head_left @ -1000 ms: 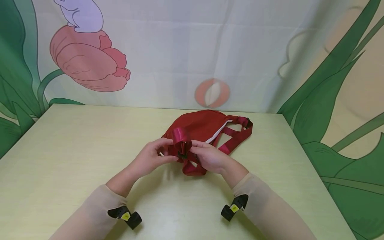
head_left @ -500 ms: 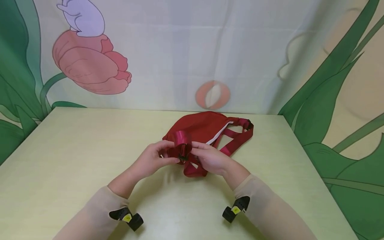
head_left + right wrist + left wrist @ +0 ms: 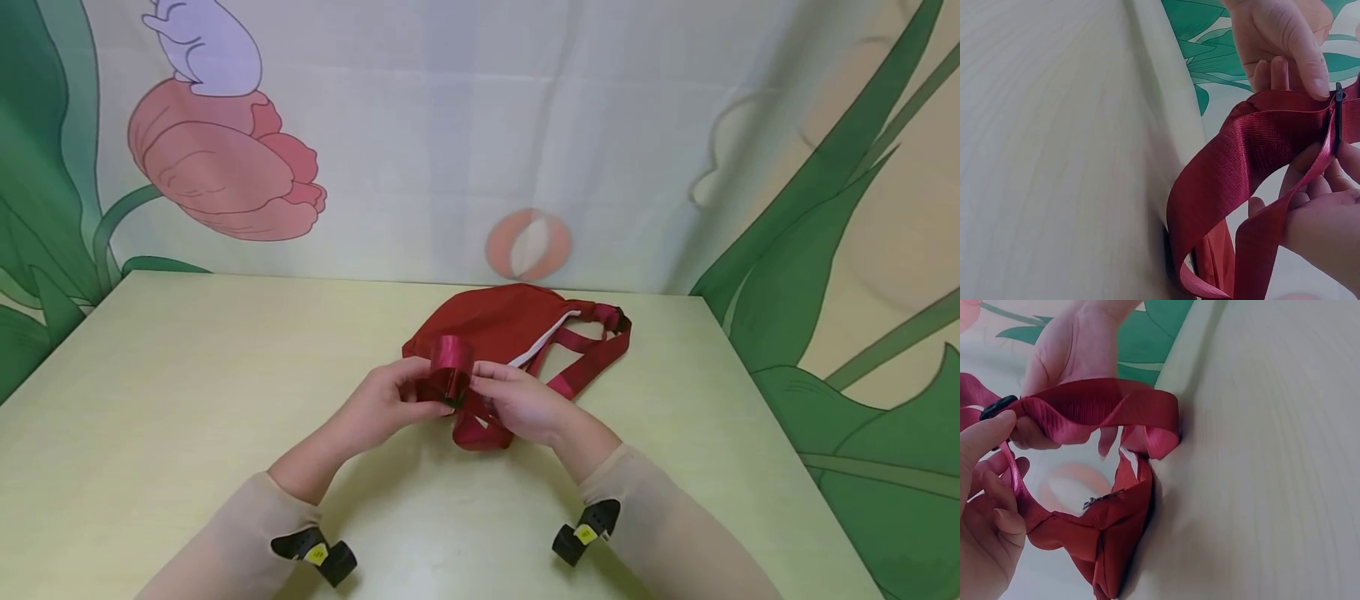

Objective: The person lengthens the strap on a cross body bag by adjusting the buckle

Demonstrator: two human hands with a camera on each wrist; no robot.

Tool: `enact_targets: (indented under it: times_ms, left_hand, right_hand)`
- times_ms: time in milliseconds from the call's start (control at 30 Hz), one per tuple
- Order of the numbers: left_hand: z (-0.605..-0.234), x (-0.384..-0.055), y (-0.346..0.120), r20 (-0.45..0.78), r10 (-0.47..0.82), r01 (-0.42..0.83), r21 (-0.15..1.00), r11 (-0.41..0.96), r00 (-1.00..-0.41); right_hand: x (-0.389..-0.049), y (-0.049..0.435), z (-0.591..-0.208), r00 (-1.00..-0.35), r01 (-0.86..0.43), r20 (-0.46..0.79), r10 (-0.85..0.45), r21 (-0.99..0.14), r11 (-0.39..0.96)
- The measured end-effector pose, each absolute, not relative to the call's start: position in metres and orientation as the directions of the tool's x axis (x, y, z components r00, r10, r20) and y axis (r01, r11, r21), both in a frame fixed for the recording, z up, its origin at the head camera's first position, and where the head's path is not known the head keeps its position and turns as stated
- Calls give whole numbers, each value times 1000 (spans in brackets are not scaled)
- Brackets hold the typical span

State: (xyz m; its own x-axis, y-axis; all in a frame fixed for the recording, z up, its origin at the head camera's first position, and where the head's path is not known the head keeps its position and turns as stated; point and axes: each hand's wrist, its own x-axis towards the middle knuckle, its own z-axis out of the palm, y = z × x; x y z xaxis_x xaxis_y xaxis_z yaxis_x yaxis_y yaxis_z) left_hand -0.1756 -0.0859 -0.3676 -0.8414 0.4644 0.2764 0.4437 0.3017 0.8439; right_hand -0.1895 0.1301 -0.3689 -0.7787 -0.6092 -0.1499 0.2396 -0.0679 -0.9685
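Observation:
A red waist bag [image 3: 495, 317] with a white-edged zipper lies on the table, its crimson webbing strap [image 3: 1222, 162] raised in a loop between both hands. On the strap sits a black slider buckle [image 3: 1338, 119]. My left hand [image 3: 386, 402] pinches the strap at the buckle; its thumb [image 3: 994, 428] lies against the buckle in the left wrist view. From the other side, my right hand [image 3: 525, 404] grips the strap beside the buckle, fingers curled, as the right wrist view shows. Some fingertips are hidden behind the webbing.
The pale wooden table [image 3: 225, 375] reaches back to a printed cloth backdrop [image 3: 375, 150] with leaves and a flower. Another strap loop [image 3: 600, 350] of the bag lies to the right. Wrist cameras [image 3: 330, 562] are strapped to both sleeves.
Both hands keep hold of the strap at the buckle. The upright loop between them has shifted slightly, and the right fingers have changed position a little. The bag stays in place.

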Motion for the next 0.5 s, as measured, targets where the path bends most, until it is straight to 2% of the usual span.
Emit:
enact_targets:
  times_ms: [333, 500]
  left_hand:
    - [-371, -180, -94, 215, 461, 403, 842, 359, -861]
    - [-370, -178, -93, 222, 469, 406, 848, 340, -855]
  right_hand:
    - [-190, 131, -368, -775, 236, -154, -612, -970, -54]
    - [-191, 130, -369, -776, 245, -181, -605, -969, -25]
